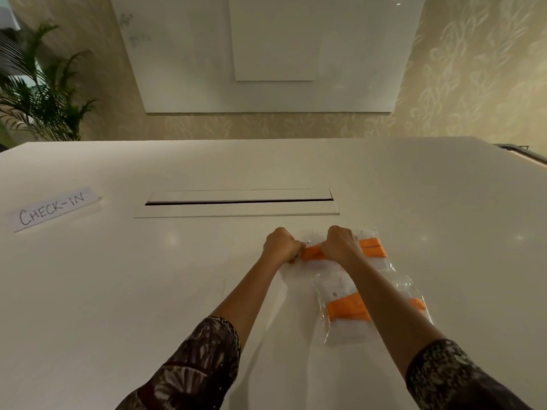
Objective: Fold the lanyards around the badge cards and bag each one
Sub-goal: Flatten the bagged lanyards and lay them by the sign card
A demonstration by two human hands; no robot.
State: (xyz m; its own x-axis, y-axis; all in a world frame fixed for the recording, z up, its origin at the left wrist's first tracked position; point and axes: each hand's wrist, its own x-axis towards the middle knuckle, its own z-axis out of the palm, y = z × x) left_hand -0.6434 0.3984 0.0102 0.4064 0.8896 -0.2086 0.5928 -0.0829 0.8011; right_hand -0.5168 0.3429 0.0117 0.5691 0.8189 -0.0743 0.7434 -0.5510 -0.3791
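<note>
On the white table, my left hand (281,245) and my right hand (340,244) both grip a badge card wrapped in an orange lanyard (313,253), with a clear plastic bag (288,272) lying under and around it. Just to the right lies a bagged badge with orange lanyard (373,247). Nearer to me, under my right forearm, another bagged badge with orange lanyard (346,312) rests flat, and a third bag's orange strip (418,304) shows to its right.
A paper sign reading CHECK-IN (53,209) lies at the left of the table (148,291). A cable slot with a raised lid (236,202) runs across the middle. A potted palm (38,93) stands beyond the far left edge.
</note>
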